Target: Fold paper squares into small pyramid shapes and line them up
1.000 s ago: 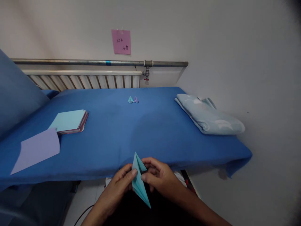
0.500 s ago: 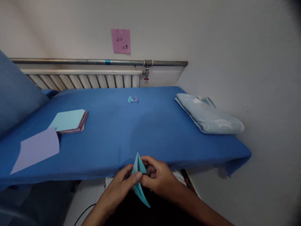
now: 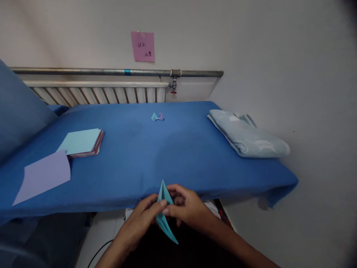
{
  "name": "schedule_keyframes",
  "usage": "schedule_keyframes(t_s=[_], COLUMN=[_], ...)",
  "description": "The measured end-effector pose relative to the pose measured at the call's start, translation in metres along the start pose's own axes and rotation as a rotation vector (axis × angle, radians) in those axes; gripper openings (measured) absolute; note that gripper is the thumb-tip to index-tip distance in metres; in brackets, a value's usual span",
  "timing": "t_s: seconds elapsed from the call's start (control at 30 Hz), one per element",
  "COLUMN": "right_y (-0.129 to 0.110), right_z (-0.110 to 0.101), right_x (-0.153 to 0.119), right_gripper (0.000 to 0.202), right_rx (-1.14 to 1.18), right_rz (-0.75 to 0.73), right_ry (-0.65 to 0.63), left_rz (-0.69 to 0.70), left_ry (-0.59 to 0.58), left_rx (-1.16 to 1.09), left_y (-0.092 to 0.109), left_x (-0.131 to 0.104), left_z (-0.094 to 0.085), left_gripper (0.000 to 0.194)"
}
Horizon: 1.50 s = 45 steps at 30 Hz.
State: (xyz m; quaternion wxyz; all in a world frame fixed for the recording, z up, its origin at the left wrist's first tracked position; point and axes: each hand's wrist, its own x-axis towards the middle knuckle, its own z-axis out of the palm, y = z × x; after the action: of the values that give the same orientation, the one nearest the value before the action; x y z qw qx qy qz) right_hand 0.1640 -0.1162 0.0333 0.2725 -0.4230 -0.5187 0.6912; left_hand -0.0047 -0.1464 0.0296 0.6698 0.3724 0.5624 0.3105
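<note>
A folded piece of teal origami paper (image 3: 167, 227), long and pointed at both ends, is held between my two hands just off the front edge of the bed. My left hand (image 3: 143, 216) pinches its middle, the thumb lying across the fold. From the other side my right hand (image 3: 185, 206) grips the paper, thumb close to the left thumb and fingers curled behind. The fingers partly hide the middle of the paper. Farther back on the blue sheet lies a small folded paper bow (image 3: 157, 117), half teal and half purple.
A stack of coloured paper (image 3: 80, 142) sits on the left of the blue bedsheet (image 3: 125, 163), with a purple sheet (image 3: 44, 176) overlapping its corner. At the right lies a folded pale blanket (image 3: 248, 137). A radiator (image 3: 97, 93) and a metal pipe (image 3: 92, 72) run along the wall.
My right thumb has moved slightly left toward the left thumb, and the upper part of the teal paper looks narrower. Both hands keep hold of it.
</note>
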Motion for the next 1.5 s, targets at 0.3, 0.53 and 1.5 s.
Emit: schedule_keyframes(t_s=[0.3,0.53,1.5], right_y=[0.004,0.008,0.005], right_z=[-0.002,-0.005,0.001], right_x=[0.003,0.005,-0.001], right_gripper=[0.04,0.039,0.062], right_rx=[0.093,0.109,-0.052], right_rz=[0.036,0.051,0.02], right_ry=[-0.021,-0.029,0.145], left_rz=[0.015,0.032,0.014], left_ry=[-0.014,-0.056,-0.028], left_rx=[-0.041,-0.057,0.085], left_y=[-0.008,-0.007,0.011], left_x=[0.005,0.007,-0.003], left_z=[0.0,0.002,0.007], left_gripper=[0.043,0.04,0.041])
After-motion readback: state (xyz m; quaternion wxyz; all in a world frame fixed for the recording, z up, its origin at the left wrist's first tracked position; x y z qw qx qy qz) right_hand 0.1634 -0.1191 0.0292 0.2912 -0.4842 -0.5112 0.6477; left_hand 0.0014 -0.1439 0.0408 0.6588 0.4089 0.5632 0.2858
